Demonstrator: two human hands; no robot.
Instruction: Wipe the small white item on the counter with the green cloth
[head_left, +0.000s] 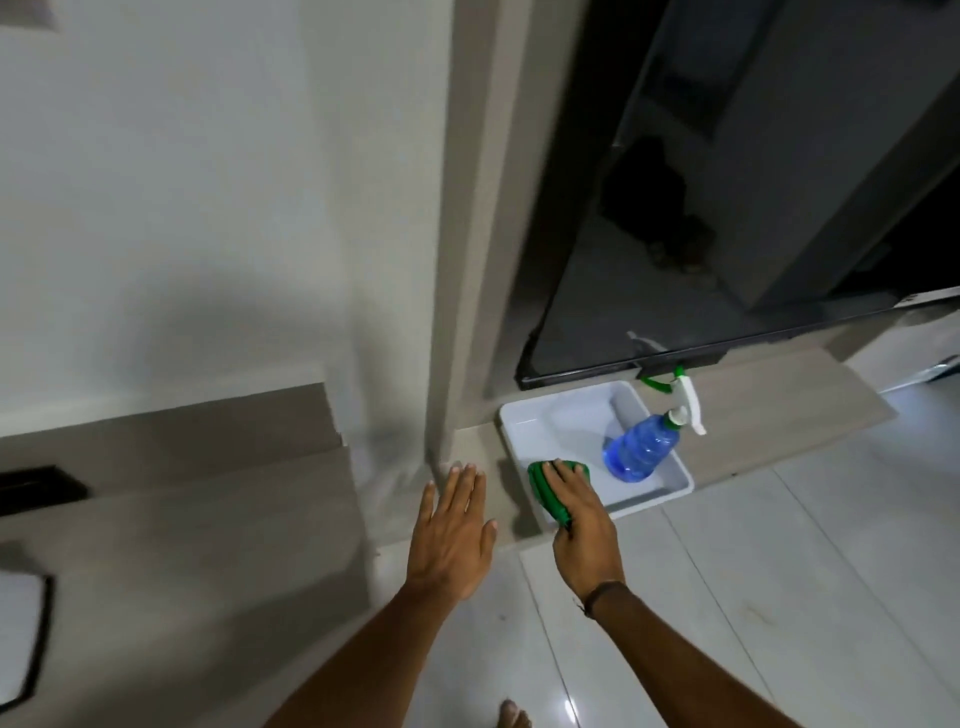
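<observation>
Green cloth (550, 486), one bunched piece, lies under the right hand (582, 525), whose fingers (563, 475) close over it and press it on the near left corner of the single white tray (566, 421). That tray sits on the low table (769, 402) below a dark screen (727, 208). One blue spray bottle (641, 447) lies inside the tray, to the right of the cloth. The left hand (452, 530) is flat, fingers spread and empty, over the table's edge left of the tray. One bare foot (511, 716) shows on the tiled floor (779, 571).
</observation>
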